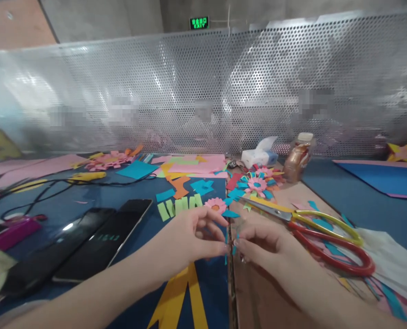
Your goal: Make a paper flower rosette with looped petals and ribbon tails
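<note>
My left hand (198, 230) hovers over the seam at the table's middle, thumb and fingers pinched on a narrow blue paper strip (225, 258). Facing it, a little to the right, my right hand (272, 242) pinches a small blue paper piece (235, 247); its fingers partly cover it. Just beyond the hands lie a small pink paper flower (215, 205), blue paper petals (230, 214) and several light green paper pieces (179, 206). Scissors (330, 249) with red and yellow handles rest beside my right hand, blades pointing left.
Two dark phones (103, 240) lie left, near black cables (52, 182). Yellow paper strips (176, 297) are in front. Behind are coloured paper sheets (199, 165), a tissue box (258, 157), a bottle (297, 160) and a perforated metal screen (189, 82). Paper scraps (336, 251) surround the scissors.
</note>
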`<state>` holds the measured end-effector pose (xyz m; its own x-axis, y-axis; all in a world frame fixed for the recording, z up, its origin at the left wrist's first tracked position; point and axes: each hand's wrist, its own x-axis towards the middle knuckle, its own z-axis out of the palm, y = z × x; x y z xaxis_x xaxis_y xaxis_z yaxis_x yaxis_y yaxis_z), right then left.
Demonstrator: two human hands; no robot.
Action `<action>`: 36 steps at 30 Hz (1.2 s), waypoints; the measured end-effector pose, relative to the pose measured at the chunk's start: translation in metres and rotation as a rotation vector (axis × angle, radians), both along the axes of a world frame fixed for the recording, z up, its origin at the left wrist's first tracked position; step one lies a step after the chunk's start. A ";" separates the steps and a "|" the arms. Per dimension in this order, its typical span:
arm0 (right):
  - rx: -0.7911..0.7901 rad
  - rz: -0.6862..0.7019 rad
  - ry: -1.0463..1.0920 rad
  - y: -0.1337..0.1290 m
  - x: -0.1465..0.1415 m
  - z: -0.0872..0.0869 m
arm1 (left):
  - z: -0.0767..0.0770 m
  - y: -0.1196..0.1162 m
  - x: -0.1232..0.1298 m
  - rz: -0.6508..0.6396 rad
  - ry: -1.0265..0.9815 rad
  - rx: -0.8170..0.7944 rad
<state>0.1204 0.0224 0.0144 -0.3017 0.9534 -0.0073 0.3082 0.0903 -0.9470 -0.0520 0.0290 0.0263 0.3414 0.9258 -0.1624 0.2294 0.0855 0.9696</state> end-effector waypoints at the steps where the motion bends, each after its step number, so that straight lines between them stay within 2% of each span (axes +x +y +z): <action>1: -0.001 0.005 -0.013 0.000 0.000 0.000 | -0.001 0.000 0.000 0.003 0.006 -0.003; 7: 0.035 0.034 -0.034 0.003 0.006 -0.016 | -0.005 0.001 0.000 0.005 0.001 -0.009; 11: 0.092 -0.011 -0.041 0.004 0.008 -0.024 | -0.009 0.001 0.000 0.029 -0.008 0.012; 20: 0.163 -0.006 -0.074 -0.004 0.006 -0.016 | -0.004 -0.003 0.002 0.057 -0.067 -0.044; 28: 0.018 -0.018 -0.039 -0.007 0.005 -0.016 | -0.005 -0.003 0.001 0.039 -0.094 -0.066; 36: -0.019 -0.008 -0.060 -0.004 0.002 -0.015 | -0.002 -0.005 0.003 0.054 -0.106 -0.086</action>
<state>0.1228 0.0181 -0.0004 -0.2925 0.9553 -0.0432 0.3656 0.0699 -0.9282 -0.0494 0.0242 0.0246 0.3111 0.9274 -0.2077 0.1188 0.1788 0.9767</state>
